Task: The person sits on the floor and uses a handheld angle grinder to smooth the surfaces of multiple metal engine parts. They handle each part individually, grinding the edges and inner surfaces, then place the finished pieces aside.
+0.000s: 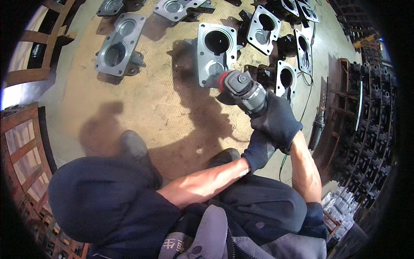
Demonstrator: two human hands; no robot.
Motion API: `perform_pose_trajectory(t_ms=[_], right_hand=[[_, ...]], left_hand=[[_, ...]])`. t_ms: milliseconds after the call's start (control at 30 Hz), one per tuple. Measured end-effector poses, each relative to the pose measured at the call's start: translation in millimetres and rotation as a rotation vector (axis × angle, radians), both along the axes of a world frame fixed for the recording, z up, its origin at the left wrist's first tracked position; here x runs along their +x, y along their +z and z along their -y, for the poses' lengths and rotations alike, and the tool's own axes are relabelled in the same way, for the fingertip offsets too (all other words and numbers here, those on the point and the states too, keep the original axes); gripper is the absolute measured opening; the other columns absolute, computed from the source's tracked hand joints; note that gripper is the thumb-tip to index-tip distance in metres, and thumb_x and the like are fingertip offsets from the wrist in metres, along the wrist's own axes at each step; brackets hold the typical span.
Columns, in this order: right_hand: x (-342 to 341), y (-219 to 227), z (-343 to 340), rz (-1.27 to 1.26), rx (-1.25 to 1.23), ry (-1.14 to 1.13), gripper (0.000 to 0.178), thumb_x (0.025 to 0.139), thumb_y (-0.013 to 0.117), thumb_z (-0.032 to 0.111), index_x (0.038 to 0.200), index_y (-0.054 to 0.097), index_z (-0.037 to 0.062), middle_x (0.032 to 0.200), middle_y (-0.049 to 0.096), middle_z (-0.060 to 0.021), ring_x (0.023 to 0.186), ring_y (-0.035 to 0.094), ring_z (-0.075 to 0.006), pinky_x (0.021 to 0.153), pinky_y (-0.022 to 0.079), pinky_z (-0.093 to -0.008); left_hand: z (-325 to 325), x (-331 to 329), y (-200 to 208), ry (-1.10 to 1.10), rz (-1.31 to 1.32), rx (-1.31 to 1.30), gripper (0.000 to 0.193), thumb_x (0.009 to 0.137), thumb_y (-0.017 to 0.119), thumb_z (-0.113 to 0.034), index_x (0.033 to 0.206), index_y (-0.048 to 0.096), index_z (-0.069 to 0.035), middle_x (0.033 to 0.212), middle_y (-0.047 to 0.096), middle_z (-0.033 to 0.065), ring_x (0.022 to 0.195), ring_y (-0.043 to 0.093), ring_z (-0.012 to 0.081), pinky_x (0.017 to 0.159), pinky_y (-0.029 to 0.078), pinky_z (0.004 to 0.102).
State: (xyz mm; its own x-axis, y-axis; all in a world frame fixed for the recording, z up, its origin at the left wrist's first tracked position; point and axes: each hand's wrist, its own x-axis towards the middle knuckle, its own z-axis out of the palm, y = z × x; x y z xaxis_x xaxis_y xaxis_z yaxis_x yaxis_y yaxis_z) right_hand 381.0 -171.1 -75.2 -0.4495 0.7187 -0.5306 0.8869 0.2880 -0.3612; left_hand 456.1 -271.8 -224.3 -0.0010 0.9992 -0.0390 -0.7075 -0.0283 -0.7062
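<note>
Gripping an angle grinder, left hand and right hand wrap it; dark parts crowd a rack

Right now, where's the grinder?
In the head view, the grinder is just above and right of centre, in the gloved right hand, at the near end of a silver metal plate.

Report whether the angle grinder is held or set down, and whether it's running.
Held: the gloved right hand grips the angle grinder, its head near the metal casting. Whether it's running: cannot tell.
</note>
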Motion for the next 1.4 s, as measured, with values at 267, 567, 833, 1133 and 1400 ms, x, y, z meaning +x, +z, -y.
perform_pose_trajectory(t_ms=[267,567,833,1133,1400], right_hand=[[12.3,-0.1,-2.5,0.057,0.043,-0.006,0.053,0.060,0.081,0.025,0.102,0.062,-0.0009,0.089,0.071,-0.0262,0.088,0.071,-0.0447,0.080,0.058,-0.0469],[-17.7,3.1,5.7,0.053,0.027,0.040,0.056,0.060,0.083,0.030,0.106,0.062,0.0033,0.092,0.072,-0.0234,0.090,0.071,-0.0435,0.081,0.058,-0.0462],[-3.7,16.1,7.3,0.103,-0.002,-0.046,0.053,0.061,0.081,0.028,0.104,0.063,0.0030,0.093,0.072,-0.0238,0.091,0.071,-0.0439,0.081,0.058,-0.0465],[-43.0,10.5,2.1,0.094,-0.011,0.102,0.056,0.062,0.081,0.031,0.107,0.064,0.0025,0.090,0.072,-0.0250,0.087,0.071,-0.0439,0.080,0.058,-0.0467],[-9.0,12.4,5.5,0.104,0.041,0.010,0.055,0.060,0.081,0.028,0.104,0.062,0.0017,0.090,0.071,-0.0250,0.088,0.070,-0.0453,0.079,0.058,-0.0473]], left_hand=[[3.8,-39.8,60.5,-0.381,-0.619,-0.293,0.043,0.109,0.040,-0.017,0.151,0.034,-0.010,0.140,0.049,0.0051,0.134,0.047,0.0156,0.116,0.038,0.0288],[9.2,-63.7,55.4,-0.429,-0.356,-0.443,0.036,0.109,0.039,-0.011,0.145,0.042,-0.009,0.131,0.053,0.0064,0.124,0.053,0.0142,0.109,0.044,0.0294],[12.4,-35.8,57.3,-0.372,-0.438,-0.374,0.039,0.109,0.043,-0.021,0.146,0.039,-0.009,0.135,0.052,0.0046,0.126,0.052,0.0144,0.109,0.044,0.0285],[10.9,-9.1,-19.6,-0.319,-0.391,-0.162,0.045,0.110,0.042,-0.021,0.153,0.033,-0.008,0.147,0.045,0.0069,0.137,0.046,0.0159,0.117,0.036,0.0287],[8.4,-64.7,75.7,-0.390,-0.325,-0.402,0.037,0.108,0.043,-0.013,0.144,0.043,-0.003,0.142,0.051,0.0080,0.129,0.053,0.0178,0.109,0.046,0.0310]])
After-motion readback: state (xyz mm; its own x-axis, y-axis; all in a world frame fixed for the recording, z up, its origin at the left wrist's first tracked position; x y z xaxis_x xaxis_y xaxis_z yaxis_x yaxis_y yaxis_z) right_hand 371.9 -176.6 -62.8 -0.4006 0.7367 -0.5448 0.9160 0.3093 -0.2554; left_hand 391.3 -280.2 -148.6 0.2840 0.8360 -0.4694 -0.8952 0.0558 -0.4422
